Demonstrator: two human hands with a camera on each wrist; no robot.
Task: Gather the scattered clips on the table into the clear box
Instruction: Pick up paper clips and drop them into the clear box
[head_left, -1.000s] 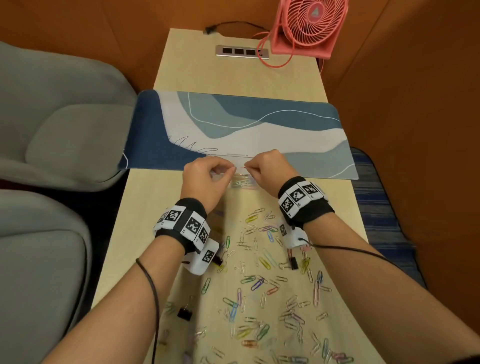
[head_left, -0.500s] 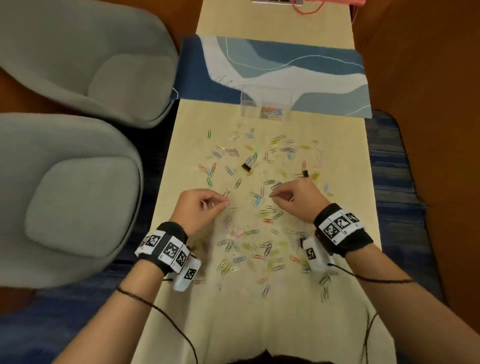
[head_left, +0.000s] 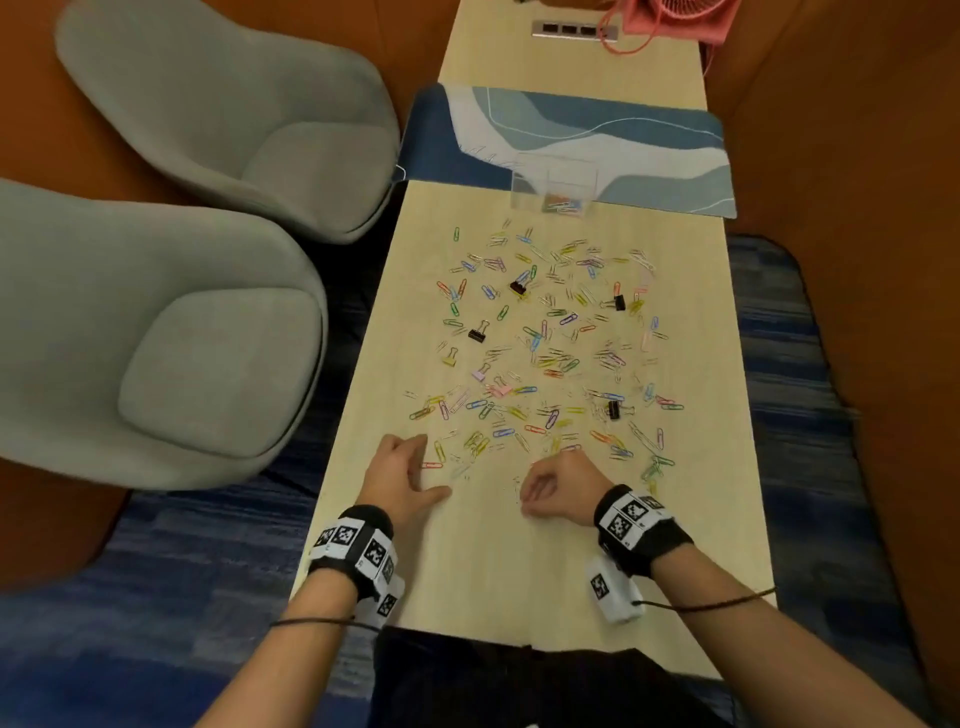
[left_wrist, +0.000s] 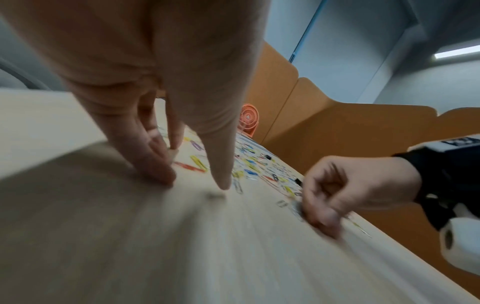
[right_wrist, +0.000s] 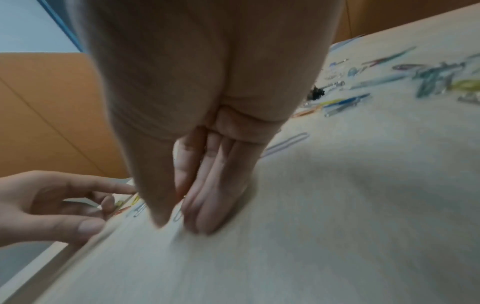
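Low in the frame, the left hand (head_left: 400, 475) is spread on the pale wooden worktop (head_left: 483, 571); the right hand (head_left: 558, 488) is curled, grip unclear. Coloured paper clips (head_left: 545, 358) lie scattered mid-frame below the clear plastic box (head_left: 553, 182).

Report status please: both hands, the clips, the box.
Left hand open, fingers spread at near clips. Right hand curled on table, grip unclear. Clips mostly still scattered. Box far, few clips inside; path clear.

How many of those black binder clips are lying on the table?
4 black binder clips: one mid-table, one nearer, leftward, one far right, one near right. More may be hidden.
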